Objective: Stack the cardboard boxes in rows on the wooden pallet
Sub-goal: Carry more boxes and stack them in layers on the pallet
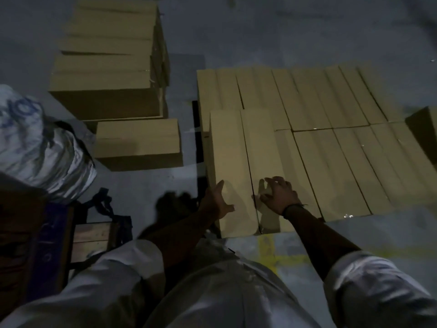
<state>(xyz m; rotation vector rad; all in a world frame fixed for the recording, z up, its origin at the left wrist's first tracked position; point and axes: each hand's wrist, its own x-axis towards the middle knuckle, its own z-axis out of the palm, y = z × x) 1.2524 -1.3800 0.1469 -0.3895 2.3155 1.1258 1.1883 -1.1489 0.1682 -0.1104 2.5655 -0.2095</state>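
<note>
Several long cardboard boxes [319, 110] lie side by side in two rows on the pallet, whose dark edge [195, 119] shows at the left. One box [238, 147] sits higher, on top of the near row at its left end. My left hand [216, 200] lies flat against that box's left side near the front, fingers straight. My right hand [279, 194] rests spread on its top, fingers loosely bent. Nothing is gripped.
A tall stack of boxes [106, 67] stands on the floor at the left, with a single box [138, 140] in front of it. A white printed sack [40, 145] and a dark cart or crate [54, 245] are at lower left. Another box [425, 136] pokes in at the right edge.
</note>
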